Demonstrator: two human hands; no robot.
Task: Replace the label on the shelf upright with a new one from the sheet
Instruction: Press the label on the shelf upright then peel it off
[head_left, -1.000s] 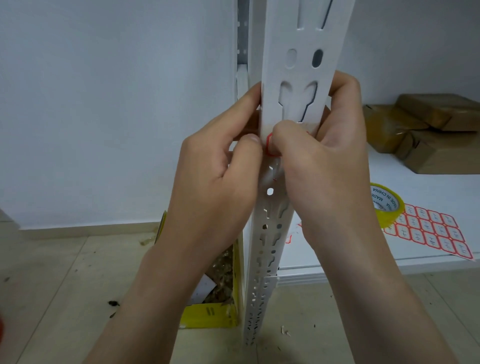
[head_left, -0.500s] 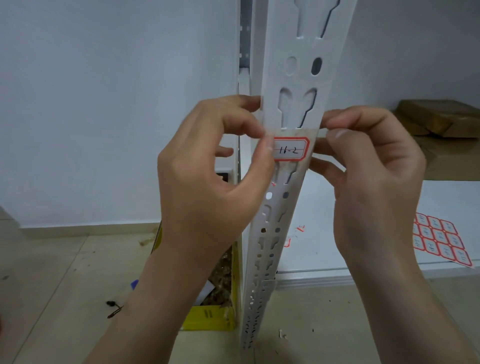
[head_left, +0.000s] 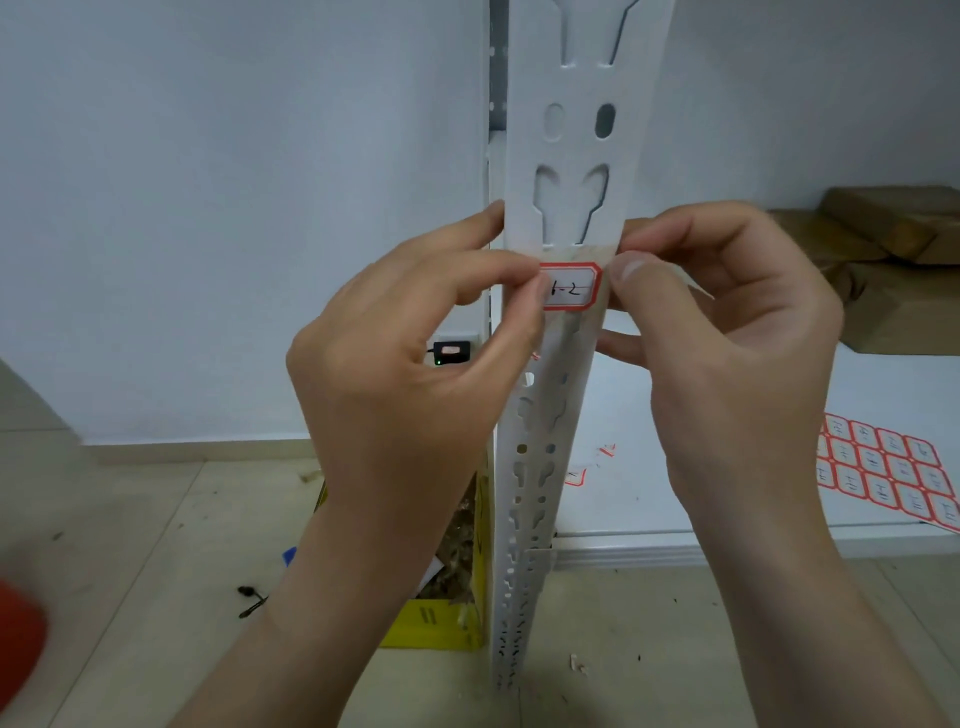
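While your left hand (head_left: 405, 364) and right hand (head_left: 727, 322) each pinch an end of the label (head_left: 571, 287) on the upright (head_left: 571, 156), keep it level, smoothing outward from the middle, the sheet (head_left: 883, 467) lying on the shelf (head_left: 623, 415) beyond.

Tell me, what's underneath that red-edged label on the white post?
The label lies on the white upright, over a yellowish patch showing above and below it. What's directly beneath is covered; the left hand's thumb hides its left edge.
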